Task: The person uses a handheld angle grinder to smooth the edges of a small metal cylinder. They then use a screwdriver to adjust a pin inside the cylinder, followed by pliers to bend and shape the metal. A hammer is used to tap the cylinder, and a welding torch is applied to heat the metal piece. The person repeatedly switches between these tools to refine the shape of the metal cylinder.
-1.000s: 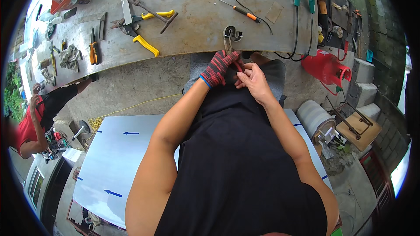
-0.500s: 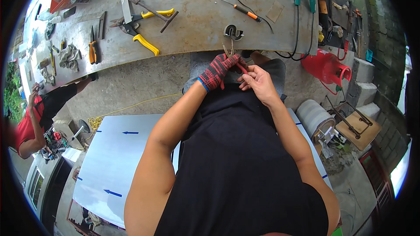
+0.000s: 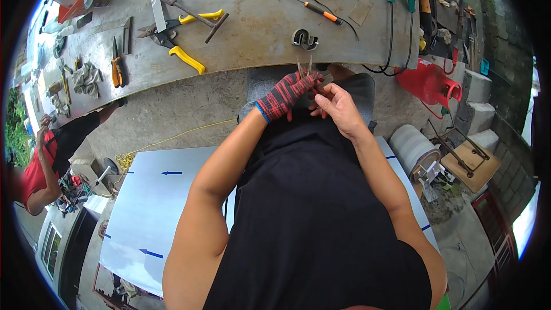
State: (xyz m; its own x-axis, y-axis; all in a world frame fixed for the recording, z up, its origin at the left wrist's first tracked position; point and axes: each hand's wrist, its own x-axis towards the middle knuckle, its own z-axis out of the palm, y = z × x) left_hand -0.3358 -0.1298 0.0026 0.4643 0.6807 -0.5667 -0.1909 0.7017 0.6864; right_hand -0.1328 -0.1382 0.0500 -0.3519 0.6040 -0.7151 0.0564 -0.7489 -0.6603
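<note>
My left hand (image 3: 290, 95), in a red and black knit glove with a blue cuff, is closed around a pair of pliers (image 3: 310, 63). The worn jaws stick up past my fingers, toward the table edge; most of the handles are hidden in the glove. My bare right hand (image 3: 338, 108) is beside it, with thumb and fingers pinched together close to the pliers. A small greyish piece (image 3: 327, 79) shows between the hands, too small to make out. Just beyond the jaws, a metal strip bent into an S shape (image 3: 305, 40) stands on the metal worktable (image 3: 252, 28).
Yellow-handled snips (image 3: 186, 60), orange-handled pliers (image 3: 117, 72) and a screwdriver (image 3: 324, 13) lie on the table. A red gas cylinder (image 3: 422, 87) stands at the right. Behind me is a pale blue-grey sheet (image 3: 155, 195). Another person (image 3: 43, 166) is at the far left.
The pliers' jaws have shifted slightly right and look wider apart. My gloved hand has turned a little, and the red handle near my right fingers is now mostly covered.
</note>
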